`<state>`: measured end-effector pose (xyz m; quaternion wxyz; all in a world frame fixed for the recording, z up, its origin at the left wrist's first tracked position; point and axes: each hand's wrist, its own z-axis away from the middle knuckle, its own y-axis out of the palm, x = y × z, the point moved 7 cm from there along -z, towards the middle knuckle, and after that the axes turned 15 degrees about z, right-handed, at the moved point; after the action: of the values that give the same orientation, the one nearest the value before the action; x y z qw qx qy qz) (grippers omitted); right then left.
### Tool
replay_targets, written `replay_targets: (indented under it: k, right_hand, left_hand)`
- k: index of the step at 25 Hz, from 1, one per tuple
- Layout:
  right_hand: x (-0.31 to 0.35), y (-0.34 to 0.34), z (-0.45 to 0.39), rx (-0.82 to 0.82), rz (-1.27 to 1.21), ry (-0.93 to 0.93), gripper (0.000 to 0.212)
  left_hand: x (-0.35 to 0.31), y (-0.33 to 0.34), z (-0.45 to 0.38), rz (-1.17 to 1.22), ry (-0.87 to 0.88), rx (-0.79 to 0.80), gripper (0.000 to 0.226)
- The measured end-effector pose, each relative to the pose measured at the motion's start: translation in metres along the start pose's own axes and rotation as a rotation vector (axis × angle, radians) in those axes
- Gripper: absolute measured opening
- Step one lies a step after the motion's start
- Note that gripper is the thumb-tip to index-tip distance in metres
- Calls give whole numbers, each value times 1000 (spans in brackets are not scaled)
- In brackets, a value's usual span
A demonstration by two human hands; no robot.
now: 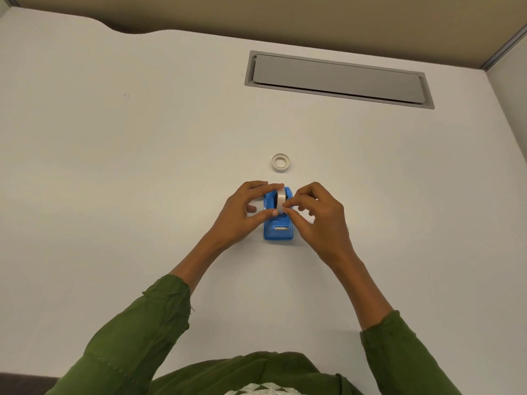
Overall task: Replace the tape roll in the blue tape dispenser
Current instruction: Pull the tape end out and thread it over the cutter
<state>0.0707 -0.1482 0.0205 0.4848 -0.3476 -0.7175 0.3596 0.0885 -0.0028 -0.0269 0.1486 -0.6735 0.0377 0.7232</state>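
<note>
Two hands I see | left hand (242, 212) and right hand (316, 215) pinch white tape roll (281, 199) seated in blue plastic tape dispenser (278, 226) | no legible writing

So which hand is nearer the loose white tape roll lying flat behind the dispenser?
Left. The left hand sits just near-left of the loose white tape roll; the right hand lies farther, near-right.

White desk (114, 138), grey cable hatch (338, 78) set in; beige partition (285, 15) behind.
</note>
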Motion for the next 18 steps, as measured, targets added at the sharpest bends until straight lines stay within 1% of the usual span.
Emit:
replay_targets:
  k: [3, 6, 11, 15, 18]
  right_hand:
    - [-1, -5, 0, -42, -89, 63, 9]
    - [-3, -6, -4, -43, -144, 131, 6]
    - [-9, -1, -9, 44, -206, 273, 4]
    - [-9, 2, -9, 107, -245, 348, 7]
    - [-12, 6, -9, 132, -325, 454, 8]
  left_hand:
    - [0, 2, 0, 1, 10, -5, 43]
    - [-1, 3, 0, -8, 10, -6, 41]
    - [0, 3, -2, -23, 2, -3, 42]
    - [-1, 3, -1, -27, 12, -11, 42]
    - [-1, 2, -1, -22, 20, -10, 42]
